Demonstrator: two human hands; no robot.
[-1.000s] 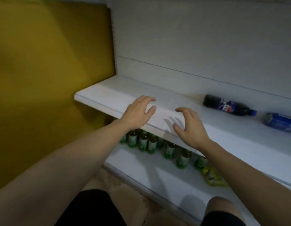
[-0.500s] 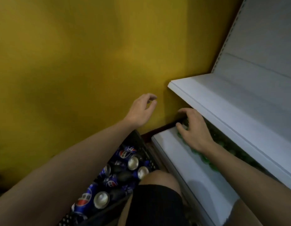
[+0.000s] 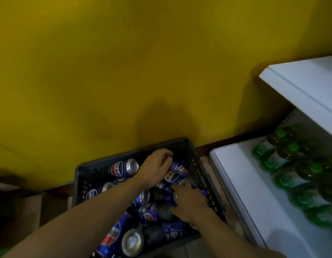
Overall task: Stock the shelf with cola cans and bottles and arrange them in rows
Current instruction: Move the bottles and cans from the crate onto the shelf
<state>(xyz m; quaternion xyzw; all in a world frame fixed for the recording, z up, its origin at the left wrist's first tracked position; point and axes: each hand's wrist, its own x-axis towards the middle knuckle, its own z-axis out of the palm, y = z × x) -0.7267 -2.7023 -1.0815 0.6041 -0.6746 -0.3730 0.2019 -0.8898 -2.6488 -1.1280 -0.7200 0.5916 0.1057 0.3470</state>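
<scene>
A dark plastic crate [image 3: 182, 144] on the floor holds several blue cola cans [image 3: 124, 167] and dark cola bottles [image 3: 164, 211], all lying in a jumble. My left hand [image 3: 155, 165] is inside the crate near its far side, fingers curled over a blue-labelled cola bottle [image 3: 179, 167]; whether it grips the bottle is unclear. My right hand [image 3: 190, 201] lies lower, its fingers curled over a cola can [image 3: 175, 196] whose silver end shows beside the thumb. The white upper shelf [image 3: 299, 84] is at the right edge.
A yellow wall [image 3: 124, 71] stands right behind the crate. To the right, the white lower shelf [image 3: 236, 175] carries several green-capped bottles [image 3: 284, 157]. Cardboard and dark floor lie to the left of the crate.
My view swung left and down from the shelf to the crate. Both hands dropped from in front of the shelf into the crate, onto the cans and bottles.
</scene>
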